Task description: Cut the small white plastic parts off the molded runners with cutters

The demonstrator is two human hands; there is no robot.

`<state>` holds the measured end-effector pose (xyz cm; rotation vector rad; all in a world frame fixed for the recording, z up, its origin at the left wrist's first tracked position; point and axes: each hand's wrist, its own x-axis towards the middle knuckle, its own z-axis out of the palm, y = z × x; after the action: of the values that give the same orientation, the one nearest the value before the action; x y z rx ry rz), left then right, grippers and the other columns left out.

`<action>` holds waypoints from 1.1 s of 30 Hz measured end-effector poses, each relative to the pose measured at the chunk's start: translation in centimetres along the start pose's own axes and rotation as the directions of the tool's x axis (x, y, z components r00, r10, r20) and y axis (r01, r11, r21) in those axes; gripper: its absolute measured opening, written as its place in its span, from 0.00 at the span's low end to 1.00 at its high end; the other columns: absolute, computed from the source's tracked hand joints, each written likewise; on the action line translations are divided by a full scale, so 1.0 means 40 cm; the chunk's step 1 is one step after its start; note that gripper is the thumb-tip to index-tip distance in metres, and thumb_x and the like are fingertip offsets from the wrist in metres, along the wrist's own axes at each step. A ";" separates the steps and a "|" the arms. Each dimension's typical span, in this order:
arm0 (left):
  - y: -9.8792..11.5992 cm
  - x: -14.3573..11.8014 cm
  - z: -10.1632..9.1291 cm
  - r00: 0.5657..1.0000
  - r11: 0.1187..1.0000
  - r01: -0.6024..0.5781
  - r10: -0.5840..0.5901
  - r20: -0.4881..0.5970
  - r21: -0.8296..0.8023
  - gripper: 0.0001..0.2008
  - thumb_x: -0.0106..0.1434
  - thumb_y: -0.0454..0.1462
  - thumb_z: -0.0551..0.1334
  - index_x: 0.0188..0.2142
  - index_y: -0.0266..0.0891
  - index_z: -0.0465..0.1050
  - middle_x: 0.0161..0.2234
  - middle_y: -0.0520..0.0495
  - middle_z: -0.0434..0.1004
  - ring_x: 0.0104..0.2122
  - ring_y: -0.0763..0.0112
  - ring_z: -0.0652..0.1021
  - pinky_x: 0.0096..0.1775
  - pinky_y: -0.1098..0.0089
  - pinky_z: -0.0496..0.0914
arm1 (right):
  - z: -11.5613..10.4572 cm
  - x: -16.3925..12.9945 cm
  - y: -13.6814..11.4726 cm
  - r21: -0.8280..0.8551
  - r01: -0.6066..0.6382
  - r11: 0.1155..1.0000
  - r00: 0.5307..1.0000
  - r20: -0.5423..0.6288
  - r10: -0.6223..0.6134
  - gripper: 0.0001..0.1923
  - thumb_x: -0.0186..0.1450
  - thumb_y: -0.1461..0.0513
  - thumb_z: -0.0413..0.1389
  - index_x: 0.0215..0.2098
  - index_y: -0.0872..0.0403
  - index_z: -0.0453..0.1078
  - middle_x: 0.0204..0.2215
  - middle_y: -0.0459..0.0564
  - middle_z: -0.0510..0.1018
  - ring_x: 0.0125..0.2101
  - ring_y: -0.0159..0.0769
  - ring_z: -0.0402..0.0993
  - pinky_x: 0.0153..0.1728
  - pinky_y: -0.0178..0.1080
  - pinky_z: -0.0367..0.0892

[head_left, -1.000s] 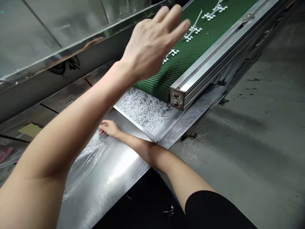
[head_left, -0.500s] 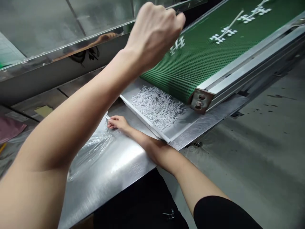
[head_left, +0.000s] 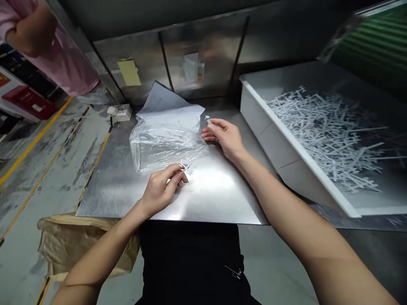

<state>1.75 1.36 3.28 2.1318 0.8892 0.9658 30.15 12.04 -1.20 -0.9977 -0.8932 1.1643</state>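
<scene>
In the head view, my left hand (head_left: pixel 162 188) is above the metal table near its front edge, closed in a pinch on a white plastic sprue piece (head_left: pixel 188 167) with small cross-like branches. My right hand (head_left: pixel 224 137) is farther back, beside the right end of a clear plastic bag (head_left: pixel 165 146). Its thumb and fingers close on a small shiny, whitish thing (head_left: pixel 207 120) too small to name. The bag lies crumpled on the table, with white paper sheets (head_left: pixel 173 108) behind it. Right of my right arm stands a white tray (head_left: pixel 270 127) heaped with white plastic sprues (head_left: pixel 330 135).
A green conveyor belt (head_left: pixel 378 46) overhangs the tray at the upper right. At the table's back left corner is a power strip (head_left: pixel 121 112). A brown paper bag (head_left: pixel 73 241) is below the left edge. A person in a pink top (head_left: pixel 70 63) stands beyond.
My left hand has come down from over the conveyor to the table and now holds a sprue piece. My view has swung left. The right hand keeps its small thing near the bag.
</scene>
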 end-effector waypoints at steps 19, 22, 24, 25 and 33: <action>-0.129 0.090 -0.105 0.994 0.876 -0.015 -0.037 0.098 0.483 0.09 0.80 0.36 0.58 0.48 0.41 0.78 0.43 0.44 0.88 0.42 0.60 0.86 0.43 0.64 0.74 | 0.068 -0.186 -0.048 -0.477 0.203 0.855 0.885 0.464 0.049 0.11 0.75 0.52 0.67 0.49 0.49 0.83 0.32 0.47 0.88 0.28 0.40 0.87 0.30 0.41 0.81; -0.137 0.106 -0.094 0.989 0.877 -0.030 -0.045 0.144 0.480 0.09 0.81 0.37 0.58 0.49 0.42 0.79 0.41 0.46 0.88 0.39 0.62 0.86 0.41 0.65 0.73 | 0.065 -0.185 -0.041 -0.487 0.210 0.848 0.889 0.457 0.043 0.09 0.74 0.55 0.67 0.50 0.48 0.84 0.31 0.46 0.88 0.29 0.39 0.87 0.31 0.40 0.79; -0.146 0.106 -0.084 0.990 0.886 -0.051 -0.017 0.143 0.460 0.09 0.81 0.37 0.59 0.49 0.42 0.79 0.41 0.46 0.89 0.40 0.62 0.87 0.42 0.66 0.74 | 0.064 -0.188 -0.046 -0.500 0.230 0.835 0.895 0.445 0.020 0.09 0.74 0.56 0.67 0.50 0.48 0.85 0.31 0.45 0.88 0.29 0.39 0.87 0.33 0.41 0.79; -0.152 0.103 -0.081 0.991 0.889 -0.066 0.005 0.134 0.452 0.09 0.81 0.38 0.59 0.49 0.42 0.80 0.42 0.46 0.89 0.40 0.62 0.87 0.43 0.66 0.75 | 0.064 -0.190 -0.049 -0.514 0.246 0.822 0.898 0.440 0.007 0.09 0.75 0.57 0.67 0.51 0.48 0.85 0.31 0.44 0.88 0.30 0.39 0.86 0.34 0.41 0.78; -0.175 0.079 -0.098 0.948 0.843 -0.318 0.281 0.149 0.434 0.13 0.79 0.30 0.58 0.53 0.40 0.81 0.43 0.44 0.90 0.40 0.62 0.87 0.43 0.63 0.77 | 0.058 -0.192 -0.051 -0.605 0.378 0.700 0.890 0.447 -0.094 0.09 0.76 0.58 0.66 0.53 0.45 0.86 0.40 0.48 0.91 0.36 0.42 0.87 0.39 0.45 0.79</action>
<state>-2.00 8.85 1.31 2.7570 0.8137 0.8720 27.22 4.65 1.07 -1.1948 -1.8137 0.8056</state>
